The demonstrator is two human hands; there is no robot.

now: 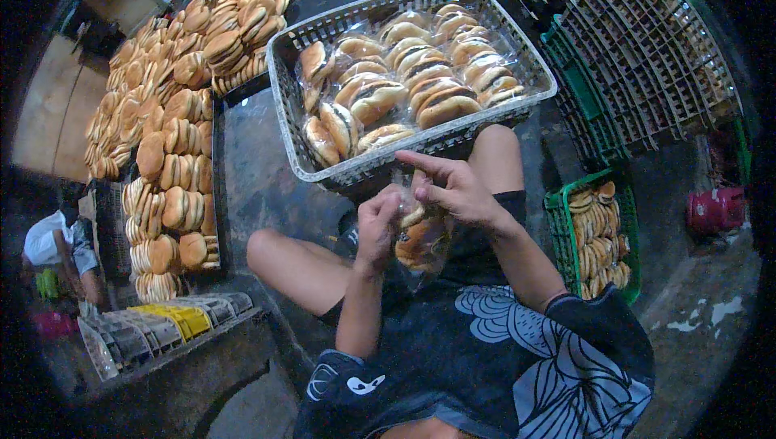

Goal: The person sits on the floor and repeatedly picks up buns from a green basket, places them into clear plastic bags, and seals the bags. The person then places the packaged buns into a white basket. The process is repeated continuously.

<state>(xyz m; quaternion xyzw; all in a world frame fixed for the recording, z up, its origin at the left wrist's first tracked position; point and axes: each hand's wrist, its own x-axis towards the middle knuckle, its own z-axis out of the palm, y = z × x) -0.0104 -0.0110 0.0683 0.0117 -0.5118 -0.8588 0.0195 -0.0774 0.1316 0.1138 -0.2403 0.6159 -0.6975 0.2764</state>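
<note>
In front of my body I hold a filled bun [416,245] inside a clear plastic bag [424,266]. My left hand [379,214] grips the gathered top of the bag. On the other side, my right hand [454,187] pinches the bag's neck, its index finger stretched out toward the left. Both hands are just below the near rim of a grey plastic crate [364,163]. Bagged buns with a dark filling [439,105] lie in rows inside that crate, some leaning at its left end.
Unbagged buns [176,160] are heaped at the left on dark trays. A green crate [633,257] of buns sits at right, near a red gas cylinder [716,210]. Stacked crates [648,69] rise behind it. Another person [60,251] bends at far left, beside more stacked crates [163,324].
</note>
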